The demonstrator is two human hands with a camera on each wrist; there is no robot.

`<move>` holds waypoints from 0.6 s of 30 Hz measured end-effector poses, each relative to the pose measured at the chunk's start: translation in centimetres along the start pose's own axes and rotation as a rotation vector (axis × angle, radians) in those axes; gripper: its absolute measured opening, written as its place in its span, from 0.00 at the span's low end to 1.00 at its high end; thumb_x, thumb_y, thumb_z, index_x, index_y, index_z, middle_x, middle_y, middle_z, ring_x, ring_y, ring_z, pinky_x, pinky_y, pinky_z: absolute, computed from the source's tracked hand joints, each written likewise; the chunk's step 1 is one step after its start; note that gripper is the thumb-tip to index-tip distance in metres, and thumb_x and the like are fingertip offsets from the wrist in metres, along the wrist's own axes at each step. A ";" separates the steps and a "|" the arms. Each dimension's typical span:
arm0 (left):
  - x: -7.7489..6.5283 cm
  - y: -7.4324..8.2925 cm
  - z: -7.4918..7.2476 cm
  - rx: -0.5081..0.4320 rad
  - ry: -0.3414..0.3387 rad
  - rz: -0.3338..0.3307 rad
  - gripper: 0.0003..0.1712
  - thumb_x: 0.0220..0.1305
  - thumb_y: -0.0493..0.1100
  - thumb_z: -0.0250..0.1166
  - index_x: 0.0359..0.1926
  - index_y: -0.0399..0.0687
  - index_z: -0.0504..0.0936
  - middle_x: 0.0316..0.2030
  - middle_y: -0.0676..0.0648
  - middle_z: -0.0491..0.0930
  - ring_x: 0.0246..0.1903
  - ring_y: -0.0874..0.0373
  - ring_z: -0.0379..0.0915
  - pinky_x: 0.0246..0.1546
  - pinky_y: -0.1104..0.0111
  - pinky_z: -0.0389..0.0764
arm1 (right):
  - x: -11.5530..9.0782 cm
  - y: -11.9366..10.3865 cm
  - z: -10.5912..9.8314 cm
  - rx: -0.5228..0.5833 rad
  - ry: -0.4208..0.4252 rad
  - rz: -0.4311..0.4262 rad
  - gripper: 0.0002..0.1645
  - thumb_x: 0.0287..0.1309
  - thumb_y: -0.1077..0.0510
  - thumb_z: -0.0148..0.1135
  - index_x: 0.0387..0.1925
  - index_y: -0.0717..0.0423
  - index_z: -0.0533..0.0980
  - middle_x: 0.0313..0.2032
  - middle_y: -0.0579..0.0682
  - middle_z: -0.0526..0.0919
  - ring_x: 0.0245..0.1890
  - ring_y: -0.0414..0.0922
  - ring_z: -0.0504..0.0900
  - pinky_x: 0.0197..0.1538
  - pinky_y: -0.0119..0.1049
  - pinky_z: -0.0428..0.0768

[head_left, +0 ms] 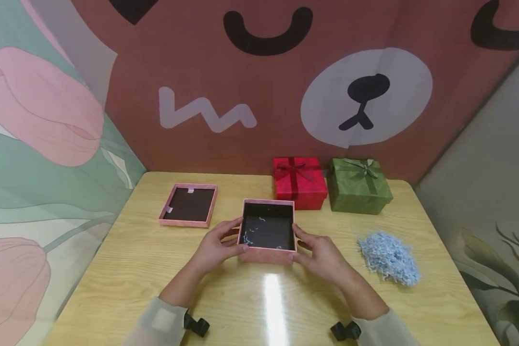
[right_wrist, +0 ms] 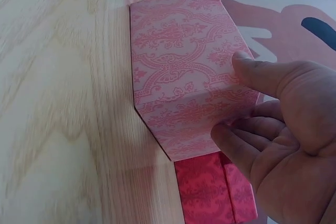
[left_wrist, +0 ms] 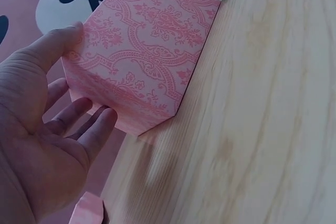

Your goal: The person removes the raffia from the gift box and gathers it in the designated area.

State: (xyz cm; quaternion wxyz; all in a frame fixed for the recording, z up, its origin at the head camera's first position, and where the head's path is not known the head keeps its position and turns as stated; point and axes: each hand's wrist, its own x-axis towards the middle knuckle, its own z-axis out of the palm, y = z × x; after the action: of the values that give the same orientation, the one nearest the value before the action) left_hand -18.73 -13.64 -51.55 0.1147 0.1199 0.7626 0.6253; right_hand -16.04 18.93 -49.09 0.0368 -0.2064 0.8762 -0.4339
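Observation:
A pink patterned gift box (head_left: 265,254) stands lidless on the table, its dark inside dotted with a few pale blue paper shreds. My left hand (head_left: 218,245) grips its left side, the thumb at the front corner and the fingers along the side wall. On the opposite side, my right hand (head_left: 322,254) holds the box in much the same way. Both wrist views show the floral outer walls, with the left hand (left_wrist: 58,108) and the right hand (right_wrist: 283,124) at the corners. The pink lid (head_left: 207,223) lies upturned at the back left, dark inside with two small white tabs.
A red gift box (head_left: 309,199) with a bow sits behind the pink box, beside a green gift box (head_left: 359,199) with a bow. To the right lies a heap of light blue shredded paper (head_left: 389,258). The wooden table (head_left: 125,278) meets a printed wall at the back.

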 end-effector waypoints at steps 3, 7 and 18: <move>-0.4 -0.2 -0.6 0.015 0.007 0.000 0.44 0.57 0.46 0.81 0.73 0.64 0.74 0.70 0.42 0.70 0.67 0.44 0.71 0.65 0.55 0.77 | 0.4 -0.2 0.5 0.004 -0.014 -0.014 0.46 0.61 0.58 0.76 0.75 0.63 0.64 0.71 0.61 0.70 0.55 0.59 0.85 0.53 0.42 0.86; -0.8 -0.2 -1.4 0.036 0.011 0.011 0.45 0.58 0.46 0.81 0.74 0.59 0.73 0.70 0.41 0.70 0.67 0.43 0.71 0.65 0.54 0.76 | 0.8 -0.6 0.9 -0.007 -0.028 -0.027 0.45 0.61 0.59 0.75 0.75 0.63 0.64 0.70 0.62 0.70 0.54 0.59 0.85 0.53 0.43 0.86; -1.6 -0.1 -3.1 0.093 0.036 0.020 0.45 0.59 0.46 0.80 0.75 0.55 0.72 0.72 0.40 0.69 0.67 0.42 0.72 0.65 0.54 0.76 | 2.5 -1.3 1.8 -0.028 -0.056 -0.051 0.45 0.62 0.58 0.74 0.76 0.59 0.65 0.70 0.62 0.71 0.54 0.58 0.86 0.55 0.47 0.85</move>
State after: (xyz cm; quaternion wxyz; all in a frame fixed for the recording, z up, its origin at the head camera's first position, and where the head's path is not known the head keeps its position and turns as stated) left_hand -18.21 -17.05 -50.99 0.0891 0.1213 0.7916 0.5922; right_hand -17.42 15.93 -48.96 0.0475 -0.2411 0.8753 -0.4165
